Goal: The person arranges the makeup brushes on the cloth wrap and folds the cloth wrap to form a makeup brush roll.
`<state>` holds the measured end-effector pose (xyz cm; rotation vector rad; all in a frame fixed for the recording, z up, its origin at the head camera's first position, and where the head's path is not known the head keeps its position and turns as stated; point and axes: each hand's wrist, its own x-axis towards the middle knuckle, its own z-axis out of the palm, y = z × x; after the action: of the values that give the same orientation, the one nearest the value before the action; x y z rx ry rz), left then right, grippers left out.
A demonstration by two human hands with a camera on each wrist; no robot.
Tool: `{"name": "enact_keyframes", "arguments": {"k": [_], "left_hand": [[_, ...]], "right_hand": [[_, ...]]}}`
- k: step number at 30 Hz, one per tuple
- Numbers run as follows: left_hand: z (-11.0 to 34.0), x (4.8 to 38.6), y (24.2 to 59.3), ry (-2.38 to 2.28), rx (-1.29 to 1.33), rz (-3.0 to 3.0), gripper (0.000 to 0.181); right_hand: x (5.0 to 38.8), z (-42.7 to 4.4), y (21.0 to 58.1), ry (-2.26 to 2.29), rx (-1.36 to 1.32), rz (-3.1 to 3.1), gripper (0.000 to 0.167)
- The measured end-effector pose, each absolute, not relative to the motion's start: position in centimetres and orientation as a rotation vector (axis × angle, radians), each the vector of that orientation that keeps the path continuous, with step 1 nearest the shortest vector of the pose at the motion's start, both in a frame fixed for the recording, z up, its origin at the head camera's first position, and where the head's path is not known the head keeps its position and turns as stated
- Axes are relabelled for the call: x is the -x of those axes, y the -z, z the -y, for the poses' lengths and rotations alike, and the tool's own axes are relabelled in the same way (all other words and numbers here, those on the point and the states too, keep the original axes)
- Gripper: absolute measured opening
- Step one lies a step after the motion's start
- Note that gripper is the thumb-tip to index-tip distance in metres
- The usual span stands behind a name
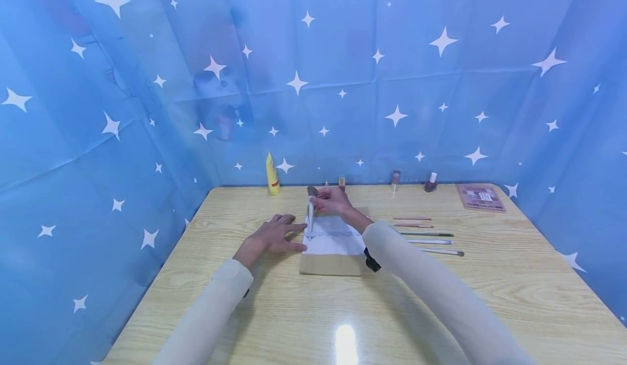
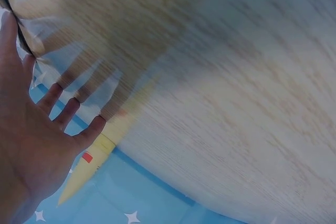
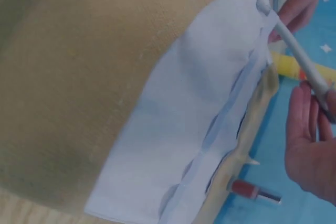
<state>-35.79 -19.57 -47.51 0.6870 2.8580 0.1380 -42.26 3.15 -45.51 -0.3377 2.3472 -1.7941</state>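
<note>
In the head view my right hand point(image 1: 334, 202) pinches a makeup brush point(image 1: 311, 216), bristles toward the table's far side. The brush lies over the left part of a beige brush roll point(image 1: 333, 265) lined with white fabric. The right wrist view shows the grey brush handle point(image 3: 300, 55) with its tip at the white fabric strip point(image 3: 223, 121); whether it is inside a pocket I cannot tell. With fingers spread, my left hand point(image 1: 275, 235) rests on the table at the roll's left edge, fingertips touching or close to it.
Several slim brushes point(image 1: 428, 241) lie in a row right of the roll. Along the back stand a yellow tube point(image 1: 272, 174), a lip gloss tube point(image 1: 395, 181) and a dark nail polish bottle point(image 1: 431, 183). A makeup palette point(image 1: 481, 197) lies at the back right.
</note>
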Motion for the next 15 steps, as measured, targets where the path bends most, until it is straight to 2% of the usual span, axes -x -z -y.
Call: {"name": "enact_keyframes", "arguments": {"k": [15], "left_hand": [[19.4, 35.6, 47.1, -0.144, -0.710, -2.858, 0.076]], "right_hand": [[41.6, -3.2, 46.8, 1.706, 0.293, -2.409, 0.024]]}}
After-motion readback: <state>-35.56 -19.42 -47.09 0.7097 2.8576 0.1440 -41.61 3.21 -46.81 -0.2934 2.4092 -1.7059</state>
